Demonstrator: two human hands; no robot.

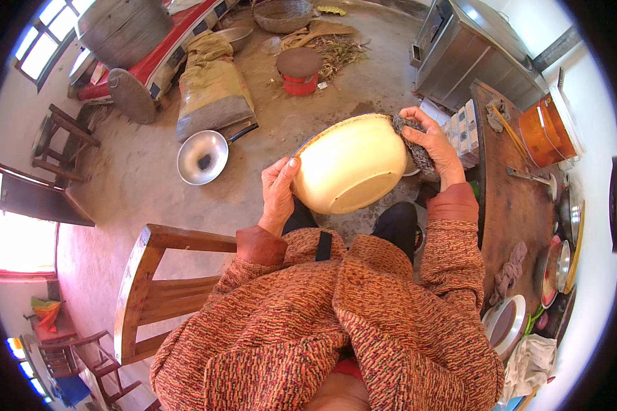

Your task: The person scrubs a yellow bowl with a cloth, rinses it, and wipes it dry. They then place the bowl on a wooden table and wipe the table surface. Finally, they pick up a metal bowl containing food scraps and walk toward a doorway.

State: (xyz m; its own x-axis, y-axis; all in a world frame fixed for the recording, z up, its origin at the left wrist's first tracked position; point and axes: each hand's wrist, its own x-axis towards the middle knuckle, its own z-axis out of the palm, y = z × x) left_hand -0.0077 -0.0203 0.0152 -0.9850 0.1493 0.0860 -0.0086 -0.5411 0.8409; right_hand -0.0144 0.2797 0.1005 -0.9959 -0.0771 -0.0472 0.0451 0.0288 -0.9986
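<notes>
A cream-coloured basin (349,164) is held up in front of me, tilted so that its outer side and base face me. My left hand (278,192) grips its rim at the left, thumb on the outside and fingers partly hidden behind. At the right rim my right hand (433,145) presses a dark grey scrubbing cloth (416,145) against the basin's edge, fingers curled over it. The inside of the basin is turned away and cannot be seen.
A frying pan (203,157) lies on the floor beside filled sacks (216,96). Farther off stands a red stove-like drum (299,70). A wooden chair (164,294) is at my left. To my right, a wooden table (514,205) bears a ladle (535,176), an orange bucket (547,133) and bowls.
</notes>
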